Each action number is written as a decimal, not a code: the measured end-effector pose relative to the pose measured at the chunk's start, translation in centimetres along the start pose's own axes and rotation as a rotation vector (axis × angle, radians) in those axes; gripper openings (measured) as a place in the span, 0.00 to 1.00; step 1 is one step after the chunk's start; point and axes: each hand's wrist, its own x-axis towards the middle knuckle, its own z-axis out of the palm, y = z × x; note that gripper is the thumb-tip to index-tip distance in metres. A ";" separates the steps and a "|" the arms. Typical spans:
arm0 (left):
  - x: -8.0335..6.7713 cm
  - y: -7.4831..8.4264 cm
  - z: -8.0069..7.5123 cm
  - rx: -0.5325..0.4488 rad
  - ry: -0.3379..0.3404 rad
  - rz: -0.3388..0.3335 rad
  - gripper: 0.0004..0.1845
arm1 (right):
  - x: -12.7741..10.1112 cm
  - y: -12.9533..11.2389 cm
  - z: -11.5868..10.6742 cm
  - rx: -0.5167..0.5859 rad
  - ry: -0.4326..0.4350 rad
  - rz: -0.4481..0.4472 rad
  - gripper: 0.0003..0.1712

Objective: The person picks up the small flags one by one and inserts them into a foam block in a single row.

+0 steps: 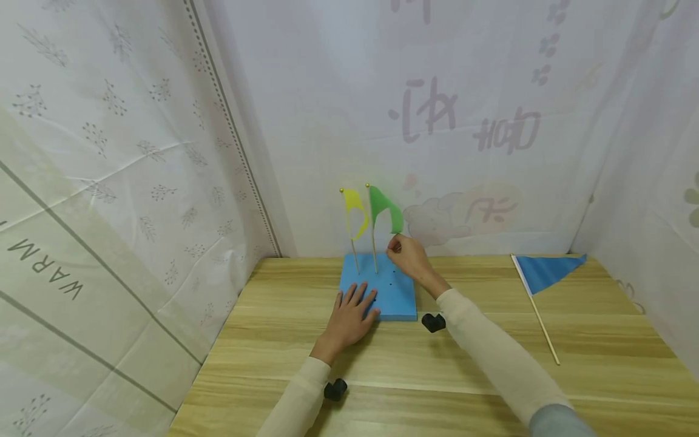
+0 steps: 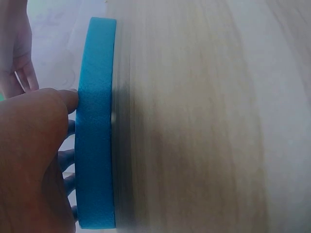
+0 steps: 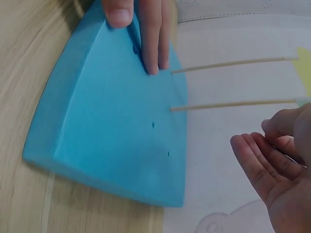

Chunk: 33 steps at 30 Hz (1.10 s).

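A blue foam block [image 1: 390,291] lies on the wooden table [image 1: 491,364], with a yellow flag [image 1: 355,209] and a green flag [image 1: 384,209] standing in it on thin sticks. My left hand [image 1: 354,306] rests flat on the block's near left corner, fingers spread; in the left wrist view its thumb [image 2: 68,99] touches the block's side [image 2: 97,121]. My right hand [image 1: 405,252] hovers over the block's far right, just under the green flag's lower tip, fingers loosely curled [image 3: 272,165] and empty. Both sticks [image 3: 228,104] enter the block [image 3: 112,126] beside small holes.
A blue flag [image 1: 548,270] lies on the table at the right, its stick pointing toward the near edge. Patterned cloth walls [image 1: 136,182] close in the left, back and right. Small black items [image 1: 434,321] sit under each forearm.
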 end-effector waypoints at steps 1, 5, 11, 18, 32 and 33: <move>0.0 0.0 0.0 0.003 -0.003 0.000 0.32 | -0.1 0.1 -0.2 -0.004 0.005 -0.005 0.06; -0.1 0.1 -0.1 0.002 -0.011 -0.006 0.32 | -0.5 0.8 -1.2 -0.023 0.023 -0.022 0.06; -0.1 0.1 -0.1 0.002 -0.019 -0.013 0.32 | -1.5 1.7 -2.9 -0.018 0.016 -0.021 0.07; 0.0 -0.2 0.2 -0.002 -0.010 0.002 0.33 | -2.7 3.0 -5.3 -0.023 0.027 -0.032 0.06; -0.1 0.1 -0.2 0.004 -0.025 -0.007 0.32 | -6.1 5.9 -10.2 -0.091 0.080 0.003 0.07; -0.1 0.1 -0.2 0.004 -0.028 -0.010 0.32 | -6.3 6.1 -10.6 -0.094 0.082 0.008 0.06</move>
